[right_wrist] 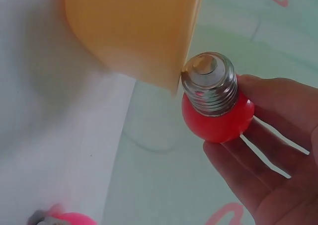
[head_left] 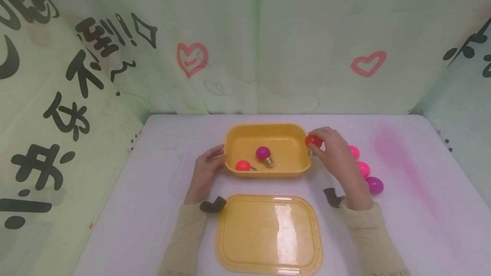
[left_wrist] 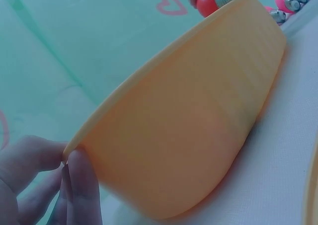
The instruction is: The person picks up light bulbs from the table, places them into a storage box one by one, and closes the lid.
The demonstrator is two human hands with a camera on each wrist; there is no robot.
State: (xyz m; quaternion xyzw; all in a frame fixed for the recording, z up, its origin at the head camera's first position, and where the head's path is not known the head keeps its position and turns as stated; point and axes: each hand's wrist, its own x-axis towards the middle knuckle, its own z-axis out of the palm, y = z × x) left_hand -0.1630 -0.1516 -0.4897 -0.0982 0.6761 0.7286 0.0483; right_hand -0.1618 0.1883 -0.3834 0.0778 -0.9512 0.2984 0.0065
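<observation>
My right hand (head_left: 339, 159) holds a red light bulb (head_left: 313, 140) by its round glass, at the right rim of a yellow plastic container (head_left: 268, 174). In the right wrist view the metal screw base of that bulb (right_wrist: 211, 86) is right beside the container's edge. My left hand (head_left: 207, 167) grips the container's left rim, with the thumb and fingers on either side of it, as the left wrist view shows. Inside the container lie a purple bulb (head_left: 263, 153) and a pinkish-red bulb (head_left: 243, 165), the latter partly hidden by the front wall.
A flat yellow lid (head_left: 249, 242) lies on the white table in front of the container. Right of my right hand are two pink bulbs (head_left: 363, 169) and a purple bulb (head_left: 375, 185), partly covered by the hand and wrist. A printed cloth wall (head_left: 291, 80) stands behind the table.
</observation>
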